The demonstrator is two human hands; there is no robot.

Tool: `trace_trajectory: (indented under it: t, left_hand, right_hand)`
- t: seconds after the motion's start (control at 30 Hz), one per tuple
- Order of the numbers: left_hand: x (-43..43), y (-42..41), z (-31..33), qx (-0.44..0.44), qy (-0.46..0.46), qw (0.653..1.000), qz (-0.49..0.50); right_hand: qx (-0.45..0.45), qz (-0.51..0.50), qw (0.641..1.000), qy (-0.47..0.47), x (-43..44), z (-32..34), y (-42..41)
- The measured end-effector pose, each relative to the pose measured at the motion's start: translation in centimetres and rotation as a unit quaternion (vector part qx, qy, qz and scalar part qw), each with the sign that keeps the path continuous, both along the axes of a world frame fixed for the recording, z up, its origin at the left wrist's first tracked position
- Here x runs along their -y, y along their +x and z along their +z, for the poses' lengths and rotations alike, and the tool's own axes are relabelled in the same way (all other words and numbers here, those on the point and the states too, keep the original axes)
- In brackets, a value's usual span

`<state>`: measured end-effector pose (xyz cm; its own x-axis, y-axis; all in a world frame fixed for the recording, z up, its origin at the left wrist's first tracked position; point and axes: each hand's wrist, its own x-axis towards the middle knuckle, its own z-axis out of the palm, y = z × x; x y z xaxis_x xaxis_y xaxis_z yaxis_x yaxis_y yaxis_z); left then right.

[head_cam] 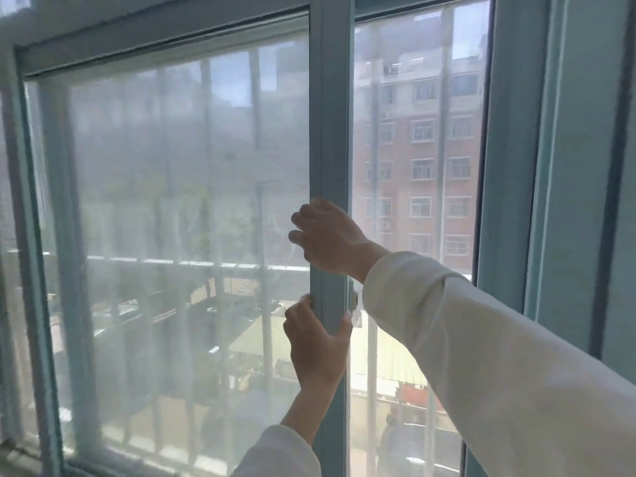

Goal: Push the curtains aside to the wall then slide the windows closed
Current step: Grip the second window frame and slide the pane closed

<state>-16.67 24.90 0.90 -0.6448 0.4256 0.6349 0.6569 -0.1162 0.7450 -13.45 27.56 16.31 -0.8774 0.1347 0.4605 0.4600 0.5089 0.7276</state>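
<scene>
Both hands grip pale-blue window stile (332,132) (glass left looks hazy).

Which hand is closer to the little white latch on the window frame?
The left hand. Its thumb sits just beside and below the white latch on the frame. The right hand grips the same frame higher up, farther above the latch.

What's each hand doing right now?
Left hand: closed around the window sash's upright.
Right hand: closed on the same upright, higher up.
</scene>
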Motion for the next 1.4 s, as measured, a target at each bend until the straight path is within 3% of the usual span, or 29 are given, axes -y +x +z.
trace_trajectory:
  t: [0.47,1.0,1.4]
  left_hand:
    - [-1.3,2.0,0.3,0.006,-0.016,0.997,0.079]
    - [-2.9,10.4,0.3,0.008,-0.003,0.996,0.09]
    - [-3.6,18.5,0.7,0.046,-0.004,0.999,0.009]
  right_hand:
    - [0.01,0.043,0.999,-0.003,-0.9,0.2,1.7]
    - [0.009,0.022,1.0,0.014,-2.1,0.3,10.0]
    - [0.007,-0.068,0.998,0.009,-2.1,0.7,17.8]
